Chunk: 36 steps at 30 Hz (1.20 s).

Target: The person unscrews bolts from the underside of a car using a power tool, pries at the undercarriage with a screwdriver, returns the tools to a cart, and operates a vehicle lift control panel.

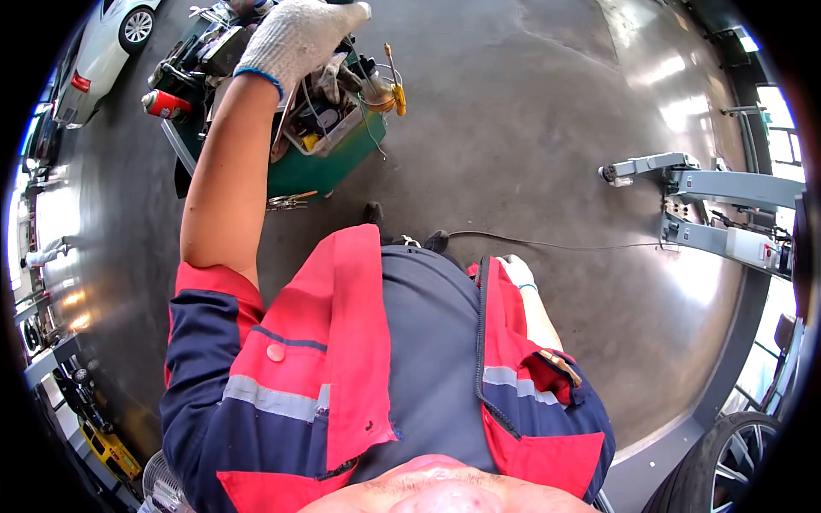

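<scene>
My left hand (295, 38), in a pale knitted glove with a blue cuff edge, reaches over a cluttered green tool cart (321, 171). Its fingers look curled around something dark at the upper frame edge, too cut off to name. Around it on the cart lie a red spray can (167, 104), a grey open bin (342, 120) with loose items, and a yellow-handled tool (398, 98) hanging at the right side. Low by my side, beside the open jacket, is my right hand (516, 272), also gloved; its fingers are mostly hidden.
A grey vehicle lift (727, 186) with arms reaches in from the right. A dark cable (547, 245) runs across the floor (513, 128) from near my shoes (436, 241). A white car (107, 51) stands at upper left, a wheel (727, 466) at lower right.
</scene>
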Tool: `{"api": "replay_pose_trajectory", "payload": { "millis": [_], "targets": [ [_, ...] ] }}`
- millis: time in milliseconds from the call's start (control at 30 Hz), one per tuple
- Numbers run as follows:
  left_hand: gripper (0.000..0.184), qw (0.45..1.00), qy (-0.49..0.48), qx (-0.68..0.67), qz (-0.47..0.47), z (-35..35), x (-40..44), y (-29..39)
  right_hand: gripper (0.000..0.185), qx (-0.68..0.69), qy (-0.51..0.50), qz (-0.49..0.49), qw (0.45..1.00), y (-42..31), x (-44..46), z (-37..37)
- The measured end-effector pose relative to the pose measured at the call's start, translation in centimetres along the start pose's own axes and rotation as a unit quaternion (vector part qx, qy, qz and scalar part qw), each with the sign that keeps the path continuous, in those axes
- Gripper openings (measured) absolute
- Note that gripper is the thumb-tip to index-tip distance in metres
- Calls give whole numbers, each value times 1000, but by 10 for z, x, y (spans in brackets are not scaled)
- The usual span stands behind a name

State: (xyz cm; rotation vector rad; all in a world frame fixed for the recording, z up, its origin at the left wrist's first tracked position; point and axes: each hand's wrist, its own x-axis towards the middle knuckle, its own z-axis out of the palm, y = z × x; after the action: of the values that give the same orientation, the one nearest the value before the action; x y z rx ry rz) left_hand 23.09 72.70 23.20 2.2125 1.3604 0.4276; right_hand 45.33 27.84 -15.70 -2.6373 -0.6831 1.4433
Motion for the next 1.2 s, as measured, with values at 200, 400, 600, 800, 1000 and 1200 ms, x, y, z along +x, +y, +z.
{"api": "replay_pose_trajectory", "payload": {
  "millis": [200,400,600,800,1000,1200],
  "targets": [
    [54,999,7,50,5,28,16,-23,53,2,-12,-2,1000,3,21,12],
    [61,998,51,29,-30,40,3,-34,52,-9,6,13,1000,6,15,2],
    [65,999,39,28,17,24,-8,-45,54,-26,1,18,999,12,16,-4],
    [60,997,22,-4,-73,27,-17,-42,54,-24,-3,5,1000,5,16,-11],
    [44,972,25,-215,-87,38,-17,-59,55,-40,8,-1,999,3,19,-15],
    [43,969,82,-215,-94,25,-25,-50,57,-49,-4,3,999,15,20,-11]
  ]
}}
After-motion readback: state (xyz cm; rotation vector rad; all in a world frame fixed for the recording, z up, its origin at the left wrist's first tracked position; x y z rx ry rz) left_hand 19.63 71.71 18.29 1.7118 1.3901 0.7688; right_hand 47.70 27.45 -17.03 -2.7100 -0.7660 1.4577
